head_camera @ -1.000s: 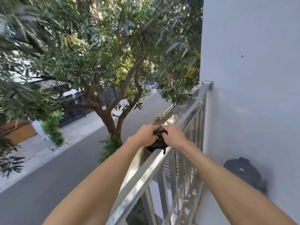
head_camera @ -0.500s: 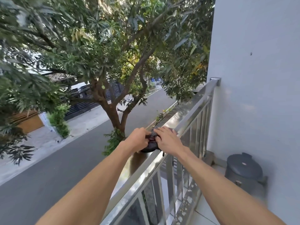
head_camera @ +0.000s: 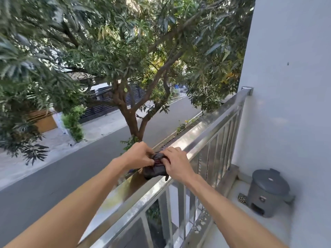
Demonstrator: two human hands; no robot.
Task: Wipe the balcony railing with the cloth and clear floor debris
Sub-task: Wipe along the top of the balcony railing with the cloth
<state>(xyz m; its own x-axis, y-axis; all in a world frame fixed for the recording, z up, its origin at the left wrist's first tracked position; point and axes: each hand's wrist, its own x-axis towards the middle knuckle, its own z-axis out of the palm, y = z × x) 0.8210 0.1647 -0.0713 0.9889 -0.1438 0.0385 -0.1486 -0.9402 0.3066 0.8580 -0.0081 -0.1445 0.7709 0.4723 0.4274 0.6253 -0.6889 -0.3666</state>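
A shiny steel balcony railing (head_camera: 213,122) runs from the lower left up to the white wall at the right. A dark bunched cloth (head_camera: 155,169) rests on its flat top rail. My left hand (head_camera: 138,155) grips the cloth from the left and my right hand (head_camera: 176,162) presses on it from the right. Both hands meet over the cloth, which shows only between and below the fingers. The balcony floor (head_camera: 238,222) is pale tile with whitish specks along the railing's base.
A grey lidded bin (head_camera: 267,194) stands on the floor against the white wall (head_camera: 290,104). Beside it lies a small patterned drain cover (head_camera: 242,198). Beyond the railing are a tree (head_camera: 132,120) and a street far below.
My head has tilted down and left, bringing the bin and floor further into view. Both hands stay on the cloth at roughly the same spot on the top rail.
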